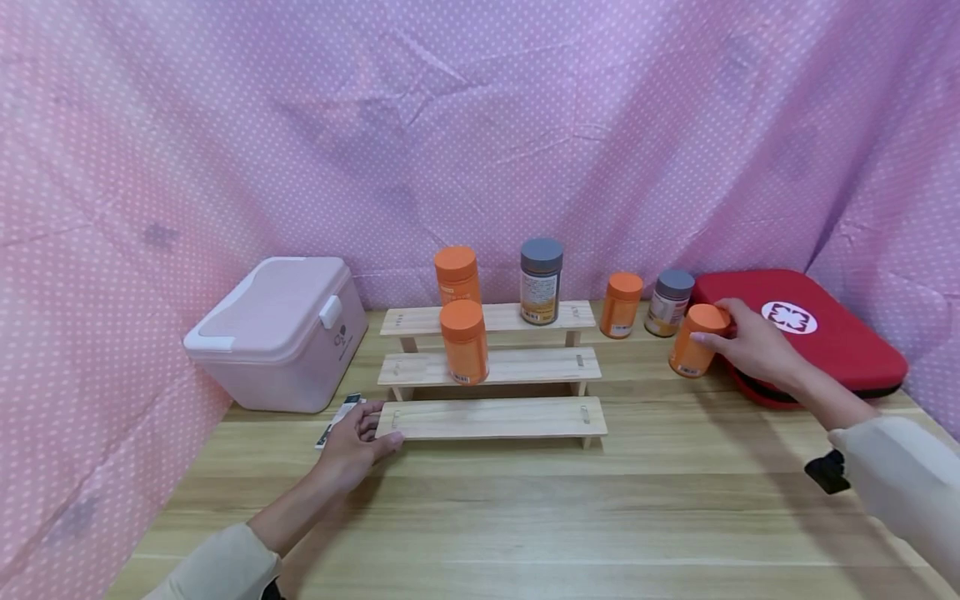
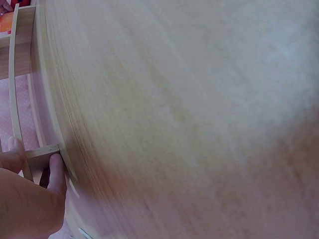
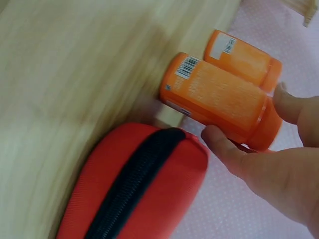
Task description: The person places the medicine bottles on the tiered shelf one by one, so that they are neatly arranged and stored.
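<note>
My right hand point(image 1: 757, 342) grips an orange pill bottle point(image 1: 692, 354) near its lid, thumb on one side and fingers on the other. The bottle tilts slightly; whether its base touches the table I cannot tell. In the right wrist view, its barcode label point(image 3: 187, 66) shows. At the left end of the three-tier wooden rack point(image 1: 491, 419), my left hand point(image 1: 351, 447) holds the lowest step between thumb and fingers. One orange bottle point(image 1: 467, 354) stands on the middle step. The top step carries another orange bottle point(image 1: 457, 271) and a grey-lidded bottle point(image 1: 541, 283).
Right of the rack stand an orange bottle point(image 1: 621, 307) and a grey-lidded bottle point(image 1: 668, 305). A red first-aid case point(image 1: 840, 342) lies beside my right hand. At left sits a pale pink lidded box point(image 1: 281, 333), with a small printed packet point(image 1: 341, 421) behind my left hand.
</note>
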### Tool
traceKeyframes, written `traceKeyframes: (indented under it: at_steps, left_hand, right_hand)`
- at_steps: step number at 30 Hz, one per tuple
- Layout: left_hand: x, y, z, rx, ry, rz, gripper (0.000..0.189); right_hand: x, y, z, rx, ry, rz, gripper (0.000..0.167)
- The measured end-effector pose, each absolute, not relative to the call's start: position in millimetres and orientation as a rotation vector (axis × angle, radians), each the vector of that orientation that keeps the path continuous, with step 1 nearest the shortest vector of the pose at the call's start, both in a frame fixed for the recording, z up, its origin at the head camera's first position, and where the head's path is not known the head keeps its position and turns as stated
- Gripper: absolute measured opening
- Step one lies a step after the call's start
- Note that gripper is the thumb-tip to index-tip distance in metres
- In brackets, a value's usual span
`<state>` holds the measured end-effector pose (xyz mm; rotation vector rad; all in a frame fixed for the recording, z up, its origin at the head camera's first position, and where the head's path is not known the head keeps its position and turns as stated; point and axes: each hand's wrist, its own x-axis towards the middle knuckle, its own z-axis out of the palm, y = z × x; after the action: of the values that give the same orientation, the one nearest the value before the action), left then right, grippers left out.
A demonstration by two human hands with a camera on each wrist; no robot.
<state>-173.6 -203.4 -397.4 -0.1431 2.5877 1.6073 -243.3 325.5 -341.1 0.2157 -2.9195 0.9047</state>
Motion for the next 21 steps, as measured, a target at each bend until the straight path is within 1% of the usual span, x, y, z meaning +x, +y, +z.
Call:
traceKeyframes:
  at_steps: [5,9,14,18,21]
  left_hand:
    - [-174.4,-203.6,-396.5,-0.150,2.582,1.596,0.059]
    - [-173.0,-202.3,-396.4,-0.169,2.564,1.600,0.058]
    - [-171.9,-201.5,-395.0,-0.179,2.547,1.607,0.060]
    - [-171.7,-201.8,-393.9,-0.180,2.549,1.616,0.060]
    - [-171.9,-201.4,-393.1,-0.176,2.554,1.615,0.060]
  right_hand:
    - [-243.7,323.1,-343.8,0.239,-2.844,0.886,0.059]
    - [-237.6,319.2,-334.8,0.300,-2.816,0.916,0.055]
    - [-222.6,298.1,-299.9,0.389,-2.757,1.043,0.048]
    - [-210.1,268.4,-265.7,0.478,-2.707,1.154,0.044]
    - [-205.1,244.5,-249.8,0.590,-2.677,1.225,0.042]
